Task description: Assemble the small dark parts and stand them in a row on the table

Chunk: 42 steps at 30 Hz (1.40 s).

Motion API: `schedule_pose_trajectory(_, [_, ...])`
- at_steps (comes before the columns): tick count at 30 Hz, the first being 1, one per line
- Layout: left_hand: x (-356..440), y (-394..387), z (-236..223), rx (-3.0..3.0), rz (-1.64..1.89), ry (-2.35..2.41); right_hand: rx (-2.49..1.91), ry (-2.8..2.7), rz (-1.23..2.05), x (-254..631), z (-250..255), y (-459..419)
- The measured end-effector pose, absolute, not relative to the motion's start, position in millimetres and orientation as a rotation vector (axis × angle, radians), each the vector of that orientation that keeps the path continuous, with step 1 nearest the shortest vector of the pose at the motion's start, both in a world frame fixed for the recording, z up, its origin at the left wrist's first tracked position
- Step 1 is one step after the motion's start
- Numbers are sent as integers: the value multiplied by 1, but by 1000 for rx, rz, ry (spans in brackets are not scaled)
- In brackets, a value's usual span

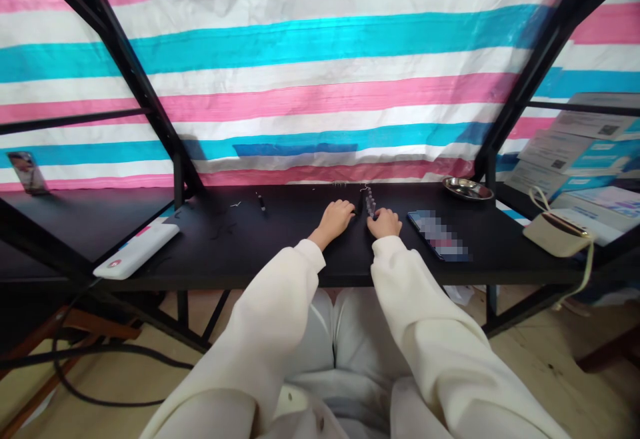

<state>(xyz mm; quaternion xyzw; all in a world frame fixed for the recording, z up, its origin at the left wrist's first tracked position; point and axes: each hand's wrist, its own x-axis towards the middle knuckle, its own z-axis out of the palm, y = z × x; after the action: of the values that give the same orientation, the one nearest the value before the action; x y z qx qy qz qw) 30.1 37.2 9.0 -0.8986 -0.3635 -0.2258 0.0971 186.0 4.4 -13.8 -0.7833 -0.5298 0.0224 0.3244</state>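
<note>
Your left hand [336, 220] is palm-down, fingers bent, tips toward your right hand [385, 223], which sits just beside it, not touching, fingers curled. Left forearm [280, 299] and right forearm [413, 299] spread apart behind the hands. Finger closure unclear on both.

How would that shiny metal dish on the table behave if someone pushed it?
The dish probably wouldn't tip easily, since it looks wide and shallow. Its shiny surface suggests it could be slick to grip. With its thin-looking rim, it may be light for its size and slide across the table.
</note>
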Motion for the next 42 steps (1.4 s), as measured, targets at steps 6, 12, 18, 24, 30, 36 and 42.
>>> schedule_pose_trajectory(6, [-15,48,10,-2603,-990,-1177,-2145,-1423,81,186,-15,9])
schedule_pose_trajectory(12, [-46,53,-5,-2507,-1576,-1449,-2163,-1414,58,187,-17,12])
schedule_pose_trajectory(18, [-51,49,-6,-2445,-1951,-1658,-2090,-1464,32,184,-16,10])
schedule_pose_trajectory(24, [-53,47,-5,-2534,-2035,-1646,-1692,-1891,-139,171,-14,8])
schedule_pose_trajectory(30, [-49,48,-10,-2690,-2115,-1609,-1606,-2066,-442,159,-11,4])
schedule_pose_trajectory(36, [-45,42,-7,-2768,-2077,-1614,-1596,-2129,-545,155,-11,3])
schedule_pose_trajectory(42, [-43,39,-5,-2784,-1941,-1595,-1605,-2150,-595,153,-10,2])
